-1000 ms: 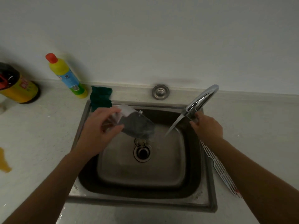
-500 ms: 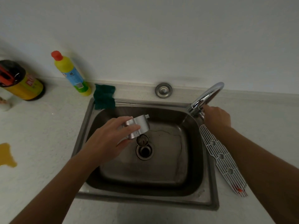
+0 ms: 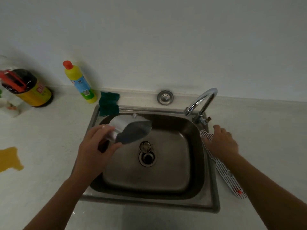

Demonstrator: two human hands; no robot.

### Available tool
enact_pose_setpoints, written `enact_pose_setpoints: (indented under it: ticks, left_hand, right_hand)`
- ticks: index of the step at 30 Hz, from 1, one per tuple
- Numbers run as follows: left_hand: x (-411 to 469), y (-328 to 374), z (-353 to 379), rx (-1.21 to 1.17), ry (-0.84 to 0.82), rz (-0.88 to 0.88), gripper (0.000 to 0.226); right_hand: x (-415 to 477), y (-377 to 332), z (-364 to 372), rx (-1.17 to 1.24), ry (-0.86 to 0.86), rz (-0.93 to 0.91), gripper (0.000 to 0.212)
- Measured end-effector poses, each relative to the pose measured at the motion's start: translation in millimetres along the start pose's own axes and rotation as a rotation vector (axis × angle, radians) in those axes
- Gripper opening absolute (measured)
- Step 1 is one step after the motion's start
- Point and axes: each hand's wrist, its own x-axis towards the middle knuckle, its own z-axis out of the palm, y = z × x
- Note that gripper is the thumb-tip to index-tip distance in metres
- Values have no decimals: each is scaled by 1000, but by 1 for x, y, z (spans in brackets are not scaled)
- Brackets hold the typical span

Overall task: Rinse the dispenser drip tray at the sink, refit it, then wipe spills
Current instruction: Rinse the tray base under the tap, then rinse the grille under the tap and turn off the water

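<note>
L hand grips the tray by its near end, tilted over the sink basin's back-left, above and left of the drain; tray is motion-blurred, so orientation is unclear. R hand lies flat, fingers spread, on top end of the white grille on the bench, right of sink. Tap at back-right. Yellow spill far left. Green cloth on the sink's back-left corner, by a yellow bottle.

Single head view, close, angled steeply down over sink.
</note>
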Motion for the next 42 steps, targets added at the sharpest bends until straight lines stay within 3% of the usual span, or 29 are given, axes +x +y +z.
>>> enact_pose_setpoints:
  ticks: [2, 4, 10, 15, 22, 29, 34, 36, 42]
  left_hand:
    - [-12, 0, 2, -145, 93, -183, 48]
    - [-25, -1, 5, -354, 166, -369, 44]
    - [-50, -16, 5, -931, 393, -861, 40]
    - [-52, -52, -9, -1051, 581, -984, 39]
    - [-46, -115, -34, -1170, 806, -1027, 41]
    - [-63, -169, -43, -1009, 756, -1049, 34]
    - [-67, -189, -39, -175, 384, -1006, 49]
    - [-66, -192, -39, -13, 279, -964, 54]
    - [-62, -193, -37, 61, 181, -970, 67]
  right_hand:
    - [-29, 10, 12, -122, -165, 103, 90]
    - [-53, 18, 23, -167, -285, 144, 97]
    - [-80, 30, 21, -98, -216, 86, 69]
    - [-88, -8, 23, -79, -122, -27, 78]
    - [-92, -109, 43, 133, -112, -268, 88]
    - [-89, -171, 50, 165, -117, -415, 83]
    - [-84, -181, 44, 178, -122, -426, 81]
    - [-83, -182, 41, 172, -121, -430, 79]
    - [-82, -175, 37, 188, -91, -432, 80]
